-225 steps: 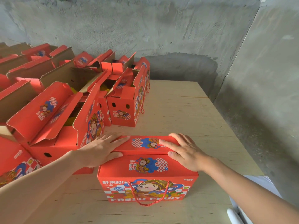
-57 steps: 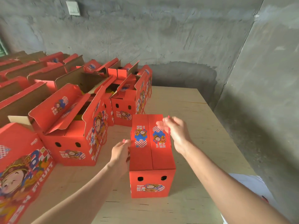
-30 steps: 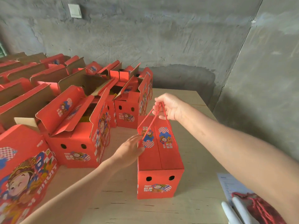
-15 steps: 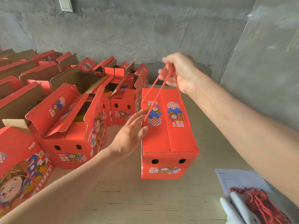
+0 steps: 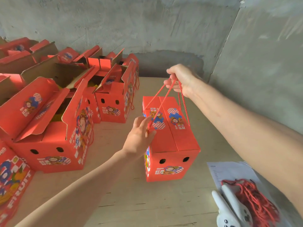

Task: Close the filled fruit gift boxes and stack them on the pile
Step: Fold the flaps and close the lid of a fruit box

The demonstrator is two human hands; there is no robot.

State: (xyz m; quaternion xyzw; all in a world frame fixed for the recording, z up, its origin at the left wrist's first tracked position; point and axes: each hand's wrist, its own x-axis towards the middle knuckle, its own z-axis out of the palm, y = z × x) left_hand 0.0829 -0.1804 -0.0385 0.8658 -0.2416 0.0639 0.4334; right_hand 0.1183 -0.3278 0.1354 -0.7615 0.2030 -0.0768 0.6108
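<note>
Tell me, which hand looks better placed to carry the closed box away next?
Right, probably. The right hand grips both red rope handles above the closed box, so it can lift it; the left hand only rests open-fingered against the box's side.

Both bare arms reach forward.
The right hand (image 5: 182, 79), held high, curls its fingers round the red twisted cord handles (image 5: 164, 95) of a closed red cardboard gift box (image 5: 172, 145); the left hand (image 5: 139, 136), lower, fingers nearly straight, rests against that box's upper left edge.

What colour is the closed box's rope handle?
Red rope handle, matching the box; head view.
</note>
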